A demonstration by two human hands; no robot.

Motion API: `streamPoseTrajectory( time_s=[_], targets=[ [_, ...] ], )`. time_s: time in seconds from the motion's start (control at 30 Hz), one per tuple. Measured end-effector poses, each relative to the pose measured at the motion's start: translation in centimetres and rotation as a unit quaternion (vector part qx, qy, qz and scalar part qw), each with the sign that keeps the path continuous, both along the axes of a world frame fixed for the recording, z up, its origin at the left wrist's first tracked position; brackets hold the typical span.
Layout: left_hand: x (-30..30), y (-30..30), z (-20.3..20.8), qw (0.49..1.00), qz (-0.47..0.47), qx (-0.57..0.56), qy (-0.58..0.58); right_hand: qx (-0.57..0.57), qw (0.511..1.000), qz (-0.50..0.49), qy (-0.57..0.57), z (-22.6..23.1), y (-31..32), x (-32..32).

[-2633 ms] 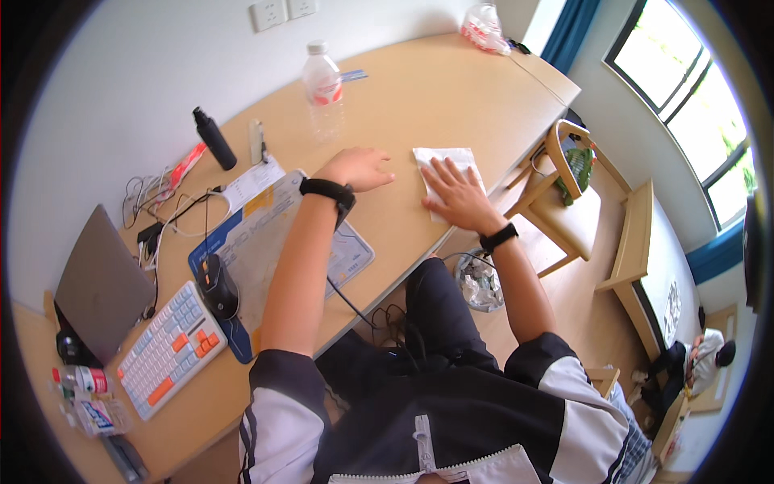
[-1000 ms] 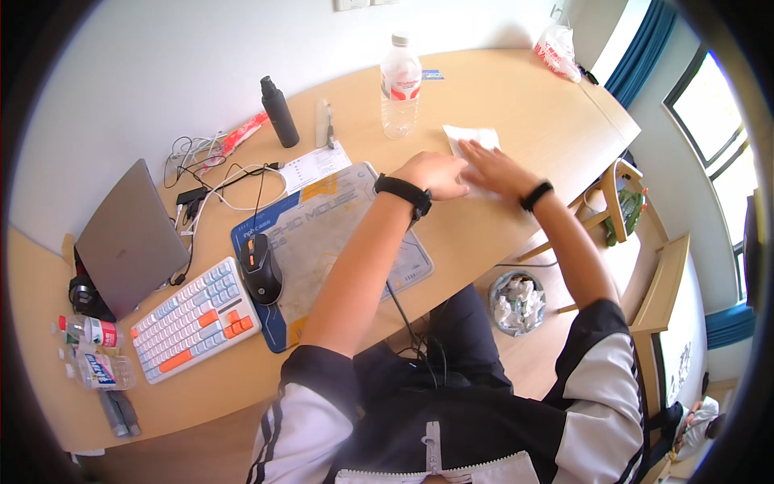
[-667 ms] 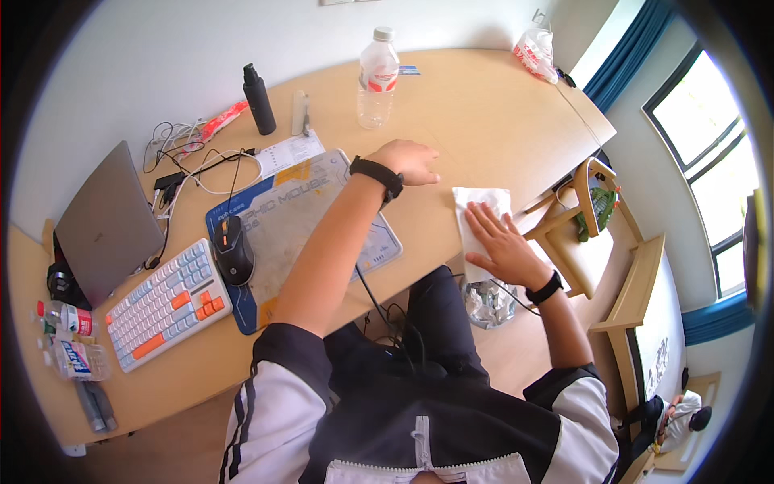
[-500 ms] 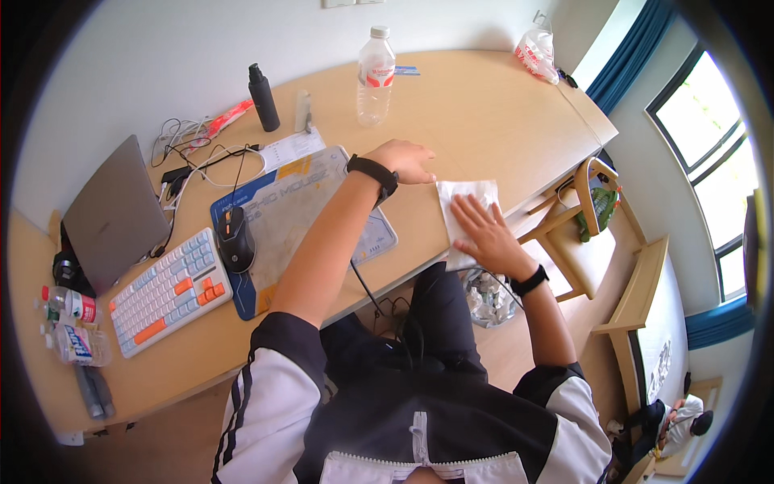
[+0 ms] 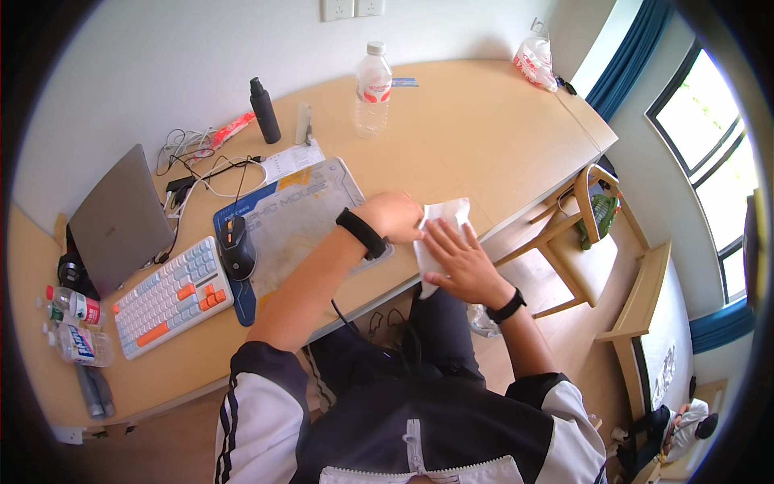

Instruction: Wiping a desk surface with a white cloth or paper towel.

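Note:
A white tissue (image 5: 450,210) lies by the front edge of the desk, its near end hanging past that edge. My right hand (image 5: 466,264) rests flat over it, fingers stretched out. On the tissue's left side my left hand (image 5: 392,216) is closed, with bent fingers and thumb at the border; its other fingertips are partly hidden. Beneath my left wrist is the grey and blue mouse pad (image 5: 310,210), with a black mouse (image 5: 237,248) on its left part.
A keyboard (image 5: 172,298) and a laptop (image 5: 121,222) stand left, with small bottles (image 5: 81,327) beside them. Farther back are a clear bottle (image 5: 372,93), a black spray bottle (image 5: 264,113) and tangled cables (image 5: 189,153). A wooden chair (image 5: 576,250) stands right. Another person (image 5: 685,423) appears lower right.
The tissue has slid left and nearer to me together with my right hand. My left hand has come down toward me and now meets the tissue's left edge.

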State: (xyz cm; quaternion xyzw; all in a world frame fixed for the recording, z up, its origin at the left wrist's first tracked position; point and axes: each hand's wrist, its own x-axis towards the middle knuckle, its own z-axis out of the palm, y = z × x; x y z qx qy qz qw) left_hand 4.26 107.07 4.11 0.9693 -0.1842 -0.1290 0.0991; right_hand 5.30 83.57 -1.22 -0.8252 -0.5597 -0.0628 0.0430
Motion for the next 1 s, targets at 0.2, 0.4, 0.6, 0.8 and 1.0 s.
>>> streamPoseTrajectory(
  time_s=[0.2,0.4,0.6,0.8,1.0],
  targets=[
    [-0.1,-0.3,-1.2,0.997,-0.037,0.014,-0.062,0.042,0.959,-0.281,0.015,-1.0,-5.5,8.4],
    [-0.5,-0.2,0.0,0.999,0.004,0.037,0.005,0.03,0.993,-0.091,-0.071,-1.3,0.9,0.9],
    [-1.4,0.1,-0.5,0.999,0.004,0.043,-0.023,-0.009,0.995,-0.097,0.012,0.5,-1.9,-0.2],
    [-0.2,-1.0,0.3,0.999,0.002,0.041,0.007,-0.006,0.963,-0.269,0.021,0.1,-5.8,7.3],
    [-1.1,-0.2,0.5,1.0,0.013,0.025,-0.008,0.023,0.997,-0.068,-0.002,0.6,0.3,0.3]
  ],
)
